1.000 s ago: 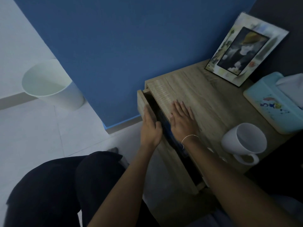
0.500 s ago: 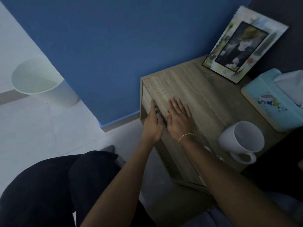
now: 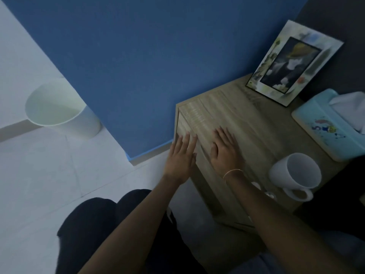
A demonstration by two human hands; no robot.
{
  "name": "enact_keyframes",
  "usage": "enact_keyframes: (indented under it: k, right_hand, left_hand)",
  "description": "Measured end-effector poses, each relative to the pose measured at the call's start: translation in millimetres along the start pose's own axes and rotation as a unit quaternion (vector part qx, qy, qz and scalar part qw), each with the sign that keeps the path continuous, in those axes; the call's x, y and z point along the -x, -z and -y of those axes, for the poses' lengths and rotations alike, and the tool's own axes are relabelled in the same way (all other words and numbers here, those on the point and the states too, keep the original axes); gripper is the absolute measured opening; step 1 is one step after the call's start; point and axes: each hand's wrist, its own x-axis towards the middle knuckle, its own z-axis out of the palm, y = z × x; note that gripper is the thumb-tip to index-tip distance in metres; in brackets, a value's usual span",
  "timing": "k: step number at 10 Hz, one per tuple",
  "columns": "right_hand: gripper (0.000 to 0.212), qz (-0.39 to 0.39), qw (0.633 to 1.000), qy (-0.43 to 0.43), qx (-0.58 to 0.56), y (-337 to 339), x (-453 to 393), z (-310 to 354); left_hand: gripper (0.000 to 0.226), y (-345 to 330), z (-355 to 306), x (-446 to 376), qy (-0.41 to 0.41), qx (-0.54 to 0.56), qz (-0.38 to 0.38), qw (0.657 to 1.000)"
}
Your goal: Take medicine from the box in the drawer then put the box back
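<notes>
In the head view, the wooden nightstand (image 3: 246,123) filled the centre-right of the frame, and its drawer (image 3: 189,155) ran along the cabinet's lower-left face, its long axis slanting from upper left down to lower right. The front sat flush with the cabinet, so the drawer looked shut, and the box of medicine could not be seen; judging from the task it lay inside, out of sight. The left hand (image 3: 180,159) rested flat against the drawer front near its upper-left end, its fingers (image 3: 186,140) straight and slightly spread, holding nothing. The right hand (image 3: 227,151) lay palm down on the counter just right of it, fingers likewise extended and empty, a thin bracelet (image 3: 233,172) at the wrist. The drawer thus lay directly under the left palm, the nearer hand by far. A white mug (image 3: 296,173), a tissue box (image 3: 325,123) and a picture frame (image 3: 292,62) stood on the counter toward the right; a white bin (image 3: 59,111) stood on the floor at the left.
</notes>
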Motion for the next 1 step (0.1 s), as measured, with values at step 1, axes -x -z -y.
enact_keyframes:
  k: [1]
  right_hand:
    - [0.049,-0.006,1.000,-0.018,0.000,-2.3,2.2,-1.4]
  left_hand:
    - [0.056,13.6,0.9,0.2,-0.025,0.000,0.039,0.999]
